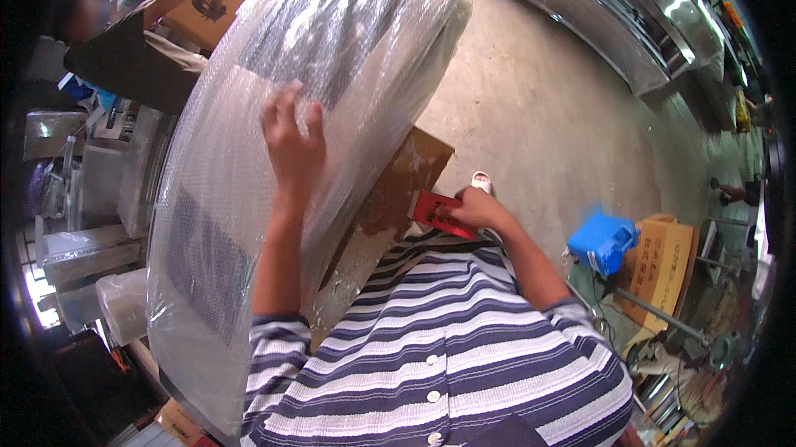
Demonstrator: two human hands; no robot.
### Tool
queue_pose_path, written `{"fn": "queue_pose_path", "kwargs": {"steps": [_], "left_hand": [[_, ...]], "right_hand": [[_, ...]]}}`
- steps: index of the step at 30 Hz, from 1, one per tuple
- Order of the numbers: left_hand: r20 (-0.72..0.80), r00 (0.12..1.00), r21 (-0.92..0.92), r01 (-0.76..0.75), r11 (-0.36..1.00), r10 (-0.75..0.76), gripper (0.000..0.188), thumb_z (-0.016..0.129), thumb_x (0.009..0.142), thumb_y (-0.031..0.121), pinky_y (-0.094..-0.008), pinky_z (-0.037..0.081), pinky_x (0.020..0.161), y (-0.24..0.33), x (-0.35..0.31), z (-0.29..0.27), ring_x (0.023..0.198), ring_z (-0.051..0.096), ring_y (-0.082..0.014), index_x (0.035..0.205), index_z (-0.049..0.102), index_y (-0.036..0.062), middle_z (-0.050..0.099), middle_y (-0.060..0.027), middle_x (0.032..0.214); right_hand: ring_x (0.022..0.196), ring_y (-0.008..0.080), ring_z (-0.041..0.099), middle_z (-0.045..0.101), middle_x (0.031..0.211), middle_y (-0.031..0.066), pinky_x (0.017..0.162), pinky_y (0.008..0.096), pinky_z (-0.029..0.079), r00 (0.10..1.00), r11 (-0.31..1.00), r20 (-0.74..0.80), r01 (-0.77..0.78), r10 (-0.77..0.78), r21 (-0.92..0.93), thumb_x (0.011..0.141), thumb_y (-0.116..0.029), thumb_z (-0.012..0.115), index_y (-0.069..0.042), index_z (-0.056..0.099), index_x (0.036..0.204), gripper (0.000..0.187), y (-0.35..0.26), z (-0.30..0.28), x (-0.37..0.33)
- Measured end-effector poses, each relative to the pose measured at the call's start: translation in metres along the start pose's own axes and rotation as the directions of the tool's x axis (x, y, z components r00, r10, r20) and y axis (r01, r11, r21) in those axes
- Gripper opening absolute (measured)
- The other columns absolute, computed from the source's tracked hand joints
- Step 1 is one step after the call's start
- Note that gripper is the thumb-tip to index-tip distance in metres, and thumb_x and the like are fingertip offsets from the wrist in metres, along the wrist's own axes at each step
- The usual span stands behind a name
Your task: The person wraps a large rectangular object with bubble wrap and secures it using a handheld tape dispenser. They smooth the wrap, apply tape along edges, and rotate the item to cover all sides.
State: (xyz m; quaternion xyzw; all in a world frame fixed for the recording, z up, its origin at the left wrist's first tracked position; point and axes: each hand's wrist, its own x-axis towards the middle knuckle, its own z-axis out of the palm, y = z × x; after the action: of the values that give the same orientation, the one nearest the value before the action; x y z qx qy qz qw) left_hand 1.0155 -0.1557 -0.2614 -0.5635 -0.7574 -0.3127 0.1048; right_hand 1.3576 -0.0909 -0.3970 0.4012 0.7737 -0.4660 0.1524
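A large long object wrapped in clear bubble wrap (pixel 215 198) stretches from the far middle down to the near left. My left hand (pixel 294 136) is over its top, fingers apart and slightly bent, holding nothing; whether the fingertips touch the wrap I cannot tell. Close to my waist, my right hand (pixel 481 208) grips a flat red rectangular thing (pixel 439 211) with dark print and a pale end; its exact kind is unclear. Below and beyond that red thing, a brown cardboard piece (pixel 419 157) lies against the right side of the wrapped object.
Stainless steel equipment (pixel 597 24) stands at the far right. A blue case (pixel 603 241) and a cardboard box (pixel 659 269) are on my right. Beyond the wrapped object at the left are an open carton (pixel 203 3) and wrapped metal units (pixel 91 252). Concrete floor (pixel 531 107) lies between.
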Motion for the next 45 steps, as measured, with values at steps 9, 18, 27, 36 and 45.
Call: {"fn": "queue_pose_path", "kwargs": {"steps": [9,18,27,36,45], "left_hand": [[0.904,0.424,-0.418,0.855,0.306,0.049,0.045,0.06,0.105,0.026,-0.0353,0.054,0.095,0.175,0.022,0.038,0.112,0.065,-0.0183,0.141,0.056,-0.0008,0.068,-0.0101,0.126],[0.831,0.492,-0.425,0.863,0.274,-0.26,0.025,0.067,0.102,0.02,-0.0282,0.053,0.08,0.202,0.07,0.084,0.088,0.066,-0.0102,0.105,0.074,-0.0029,0.073,-0.0027,0.093],[-0.021,0.946,0.183,0.321,0.929,-0.323,0.047,0.072,0.095,0.036,-0.0436,0.047,0.096,0.04,0.143,0.085,0.115,0.063,-0.0303,0.134,0.064,0.0113,0.064,-0.0201,0.128],[0.173,0.809,0.419,0.456,0.785,-0.562,0.093,0.051,0.092,0.077,-0.0563,0.001,0.125,-0.028,0.143,0.119,0.158,0.005,-0.0426,0.166,0.022,0.0283,0.01,-0.0282,0.169],[0.131,0.823,0.429,0.455,0.78,-0.552,0.092,0.048,0.091,0.08,-0.0559,0.003,0.126,-0.027,0.144,0.116,0.159,0.007,-0.0398,0.165,0.027,0.0274,0.014,-0.0243,0.17]], "right_hand": [[0.069,0.0138,0.07,0.075,0.079,0.0097,0.065,0.0306,0.056,0.757,0.728,-0.538,0.597,-0.372,0.337,0.077,-0.027,0.092,-0.001,0.071,0.101,0.041,0.019,-0.145,-0.072],[0.07,0.0244,0.074,0.073,0.079,0.0164,0.065,0.0368,0.058,0.739,0.735,-0.483,0.631,-0.47,0.249,0.08,-0.037,0.089,0.0,0.071,0.102,0.047,0.022,-0.225,-0.04],[0.077,0.0308,0.074,0.073,0.082,0.0212,0.07,0.0406,0.056,0.854,0.854,-0.388,0.459,-0.347,0.246,0.091,-0.042,0.077,0.002,0.072,0.1,0.045,-0.057,-0.215,0.02],[0.065,0.0293,0.069,0.069,0.073,0.02,0.062,0.0417,0.053,0.935,0.864,-0.3,0.303,-0.188,0.403,0.091,-0.052,0.075,0.003,0.071,0.087,0.056,-0.031,-0.193,0.039],[0.062,0.0256,0.067,0.068,0.068,0.0185,0.061,0.0396,0.052,0.938,0.876,-0.279,0.304,-0.206,0.376,0.089,-0.051,0.076,0.003,0.071,0.083,0.055,-0.028,-0.214,0.028]]}}
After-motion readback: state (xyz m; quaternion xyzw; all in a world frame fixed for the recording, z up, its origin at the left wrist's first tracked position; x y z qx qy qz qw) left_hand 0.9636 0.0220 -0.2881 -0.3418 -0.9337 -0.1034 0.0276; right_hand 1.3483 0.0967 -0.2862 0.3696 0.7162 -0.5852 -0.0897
